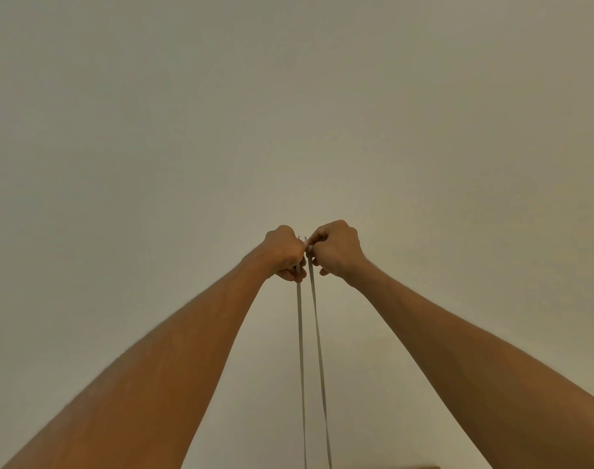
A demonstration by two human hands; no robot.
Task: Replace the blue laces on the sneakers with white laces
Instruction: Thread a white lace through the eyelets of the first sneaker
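Two bare forearms enter from the lower corners of the frame, the left forearm from the lower left and the right forearm from the lower right, and converge on the middle of the picture, a little below centre. There the two hands meet, knuckles almost touching.

The left hand is curled into a fist, and its grip is closed round the left strand of a pale lace, whose tip pokes up just above the knuckles. The right hand has its fingers curled too, with thumb and forefinger pinching the top of the right strand just beside the left hand.

From the hands both strands hang straight down, close together and nearly parallel, spreading slightly apart as they drop, and run out of the frame at the bottom edge, just right of centre. They look flat and greyish-white in this dim, warm light; their true colour cannot be told for sure.

Behind everything is a plain beige wall filling the whole upper part of the frame. A thin brown edge shows at the very bottom, right of the strands; what it belongs to cannot be told.
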